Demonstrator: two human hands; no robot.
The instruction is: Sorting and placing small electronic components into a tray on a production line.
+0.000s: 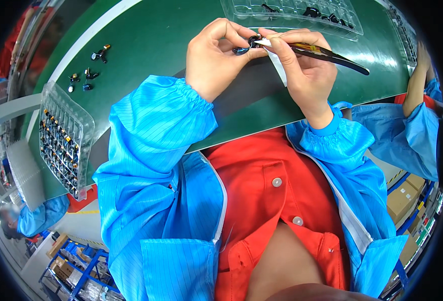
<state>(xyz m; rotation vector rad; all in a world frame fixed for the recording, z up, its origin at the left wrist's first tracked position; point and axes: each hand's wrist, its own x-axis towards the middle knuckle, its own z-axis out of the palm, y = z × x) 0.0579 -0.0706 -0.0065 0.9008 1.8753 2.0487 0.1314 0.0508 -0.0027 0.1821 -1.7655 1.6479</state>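
Observation:
My left hand (pixel 212 57) pinches a small black electronic part (pixel 241 50) with a shiny, rounded dark end between thumb and fingers. Close against it, my right hand (pixel 309 67) grips a slim dark tweezers-like tool (pixel 332 56) with a gold pattern. The tool's pale tip meets the part at the left fingertips, and its rounded back end sticks out to the right. Below my right fingers hangs a white strip (pixel 277 66), partly hidden by the hand. Fingers cover much of the black part.
Several small parts (pixel 100 53) lie loose on the green table (pixel 146 37) at the left. A clear tray (pixel 83 118) full of parts stands at the left edge. Another clear tray (pixel 291 17) with black pieces lies at the back. A co-worker's arm (pixel 418 83) is at the right.

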